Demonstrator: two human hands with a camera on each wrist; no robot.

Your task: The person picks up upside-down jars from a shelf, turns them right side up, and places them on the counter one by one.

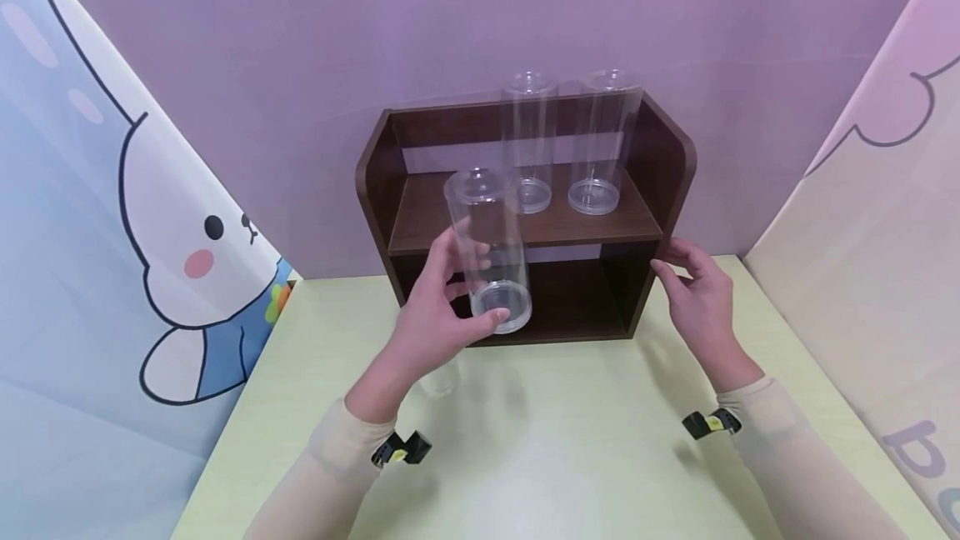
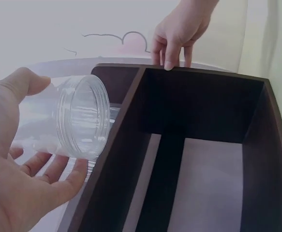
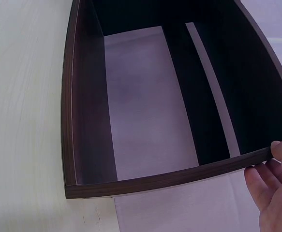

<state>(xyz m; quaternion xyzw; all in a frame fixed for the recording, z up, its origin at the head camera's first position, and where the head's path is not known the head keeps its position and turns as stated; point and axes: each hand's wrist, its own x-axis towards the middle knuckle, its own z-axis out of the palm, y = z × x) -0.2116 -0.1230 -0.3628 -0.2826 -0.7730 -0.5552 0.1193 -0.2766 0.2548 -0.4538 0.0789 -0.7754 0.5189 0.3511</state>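
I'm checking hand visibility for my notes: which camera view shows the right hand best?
The head view: the right hand fits entirely inside the picture, beside the shelf. The left wrist view cuts it off at the top; the right wrist view, at the right edge.

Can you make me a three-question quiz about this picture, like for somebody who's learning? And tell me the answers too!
1. How many clear cylindrical jars stand on the upper board of the brown shelf unit?
A) one
B) two
C) five

2. True or false: the left hand is empty.

3. Fill in the missing word: the right hand pinches the edge of the unit's right side ____.

Key:
1. B
2. False; it holds a clear jar.
3. panel
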